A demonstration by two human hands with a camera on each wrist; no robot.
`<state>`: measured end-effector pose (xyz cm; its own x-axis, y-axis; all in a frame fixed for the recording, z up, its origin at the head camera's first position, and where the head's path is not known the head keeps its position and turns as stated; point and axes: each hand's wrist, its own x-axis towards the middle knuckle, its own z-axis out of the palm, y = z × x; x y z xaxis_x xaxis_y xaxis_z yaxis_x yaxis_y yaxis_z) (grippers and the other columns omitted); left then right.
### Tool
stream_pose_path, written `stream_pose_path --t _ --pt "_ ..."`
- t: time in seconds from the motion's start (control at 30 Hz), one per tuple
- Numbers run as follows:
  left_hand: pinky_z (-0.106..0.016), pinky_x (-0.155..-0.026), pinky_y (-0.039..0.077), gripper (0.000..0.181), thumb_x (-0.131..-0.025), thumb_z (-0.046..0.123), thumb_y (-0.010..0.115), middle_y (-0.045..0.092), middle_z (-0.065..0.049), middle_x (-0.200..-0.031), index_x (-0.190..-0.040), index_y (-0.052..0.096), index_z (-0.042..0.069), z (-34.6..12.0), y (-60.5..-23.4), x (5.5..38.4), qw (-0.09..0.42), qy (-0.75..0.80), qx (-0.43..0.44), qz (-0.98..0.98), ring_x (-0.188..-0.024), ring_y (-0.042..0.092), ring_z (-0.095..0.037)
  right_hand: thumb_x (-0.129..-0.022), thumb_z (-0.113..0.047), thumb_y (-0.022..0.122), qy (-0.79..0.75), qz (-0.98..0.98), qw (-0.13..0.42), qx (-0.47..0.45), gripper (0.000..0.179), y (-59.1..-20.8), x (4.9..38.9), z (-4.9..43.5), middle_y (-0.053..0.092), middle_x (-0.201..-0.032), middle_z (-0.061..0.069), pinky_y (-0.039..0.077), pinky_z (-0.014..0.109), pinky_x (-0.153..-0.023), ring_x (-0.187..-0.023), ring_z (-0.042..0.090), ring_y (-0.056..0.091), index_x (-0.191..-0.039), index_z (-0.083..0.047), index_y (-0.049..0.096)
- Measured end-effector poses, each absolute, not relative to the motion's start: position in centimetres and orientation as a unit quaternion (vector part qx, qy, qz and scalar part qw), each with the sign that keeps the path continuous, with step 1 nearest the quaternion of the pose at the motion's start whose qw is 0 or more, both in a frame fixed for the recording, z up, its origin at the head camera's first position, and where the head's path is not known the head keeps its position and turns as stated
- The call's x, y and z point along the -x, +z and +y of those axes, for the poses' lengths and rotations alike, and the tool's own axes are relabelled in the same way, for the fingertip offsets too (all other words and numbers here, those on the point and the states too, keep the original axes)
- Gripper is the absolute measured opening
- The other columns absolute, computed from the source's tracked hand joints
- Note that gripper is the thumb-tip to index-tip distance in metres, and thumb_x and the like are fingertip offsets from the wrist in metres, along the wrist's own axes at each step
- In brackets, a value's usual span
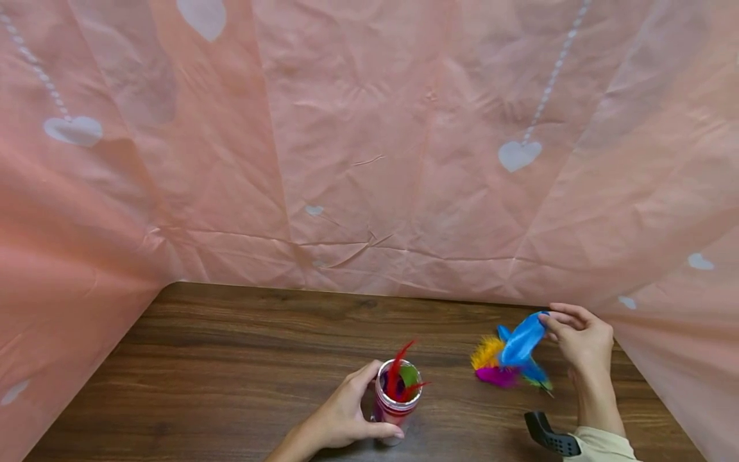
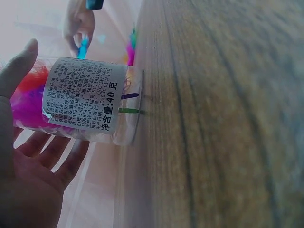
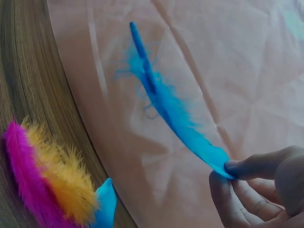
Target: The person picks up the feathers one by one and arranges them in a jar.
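Observation:
My left hand (image 1: 343,414) grips a clear plastic jar (image 1: 394,416) standing upright on the table, thumb and fingers around its side. Red feathers (image 1: 394,380) stick out of the jar's open mouth, and a green and a purple one show inside. A white printed label (image 2: 78,92) faces the left wrist camera. Over to the right, my right hand (image 1: 583,343) pinches a blue feather (image 3: 175,123) at its soft tip between thumb and forefinger; the bare quill points away. Below it lie a magenta feather (image 3: 28,175), a yellow-orange feather (image 3: 66,175) and more blue.
The brown wood-grain table (image 1: 231,359) is bordered at the back and sides by a pink curtain (image 1: 369,160) with white hearts. A black curved piece (image 1: 548,435) sits at my right wrist, beside the light sleeve (image 1: 603,444).

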<state>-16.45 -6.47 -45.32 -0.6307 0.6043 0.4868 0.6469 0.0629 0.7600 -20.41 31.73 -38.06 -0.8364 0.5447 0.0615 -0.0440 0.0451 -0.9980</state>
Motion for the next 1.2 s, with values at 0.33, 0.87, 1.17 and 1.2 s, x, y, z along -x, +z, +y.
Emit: stream_pose_path --t 0.33,0.87,1.17,1.2 --pt "-0.029 -0.093 0.057 0.066 -0.078 0.015 0.093 0.069 -0.001 -0.119 -0.131 0.054 0.013 -6.5 -45.3 16.5 0.017 -0.534 0.426 -0.730 -0.106 0.065 -0.007 -0.090 0.008 0.073 0.674 -0.680 0.226 0.177 0.030 -37.6 20.1 31.5 0.072 -0.068 -0.010 0.058 0.018 -0.057 -0.063 0.002 0.070 -0.084 -0.022 0.076" --pt "-0.029 -0.091 0.057 0.066 -0.078 0.015 0.093 0.068 0.000 -0.119 -0.132 0.055 0.013 -6.5 -45.4 16.4 0.030 -0.529 0.431 -0.730 -0.106 0.064 -0.006 -0.088 0.005 0.078 0.671 -0.677 0.235 0.191 0.025 -37.0 20.1 31.0 0.072 -0.068 -0.011 0.057 0.016 -0.059 -0.065 0.001 0.070 -0.089 -0.020 0.077" --pt "-0.028 -0.092 0.057 0.067 -0.078 0.015 0.093 0.068 -0.001 -0.120 -0.132 0.054 0.013 -6.5 -45.4 16.5 0.021 -0.535 0.430 -0.727 -0.107 0.064 -0.006 -0.087 0.007 0.078 0.679 -0.664 0.252 0.186 0.025 -36.7 20.1 30.8 0.072 -0.068 -0.010 0.057 0.016 -0.058 -0.063 0.002 0.070 -0.088 -0.018 0.077" --pt "-0.029 -0.092 0.057 0.067 -0.078 0.015 0.093 0.068 -0.001 -0.120 -0.132 0.054 0.013 -6.5 -45.4 16.5 0.020 -0.536 0.430 -0.726 -0.107 0.064 -0.006 -0.087 0.007 0.078 0.680 -0.662 0.254 0.185 0.025 -36.7 20.1 30.7 0.072 -0.068 -0.009 0.057 0.016 -0.058 -0.063 0.002 0.070 -0.088 -0.018 0.077"
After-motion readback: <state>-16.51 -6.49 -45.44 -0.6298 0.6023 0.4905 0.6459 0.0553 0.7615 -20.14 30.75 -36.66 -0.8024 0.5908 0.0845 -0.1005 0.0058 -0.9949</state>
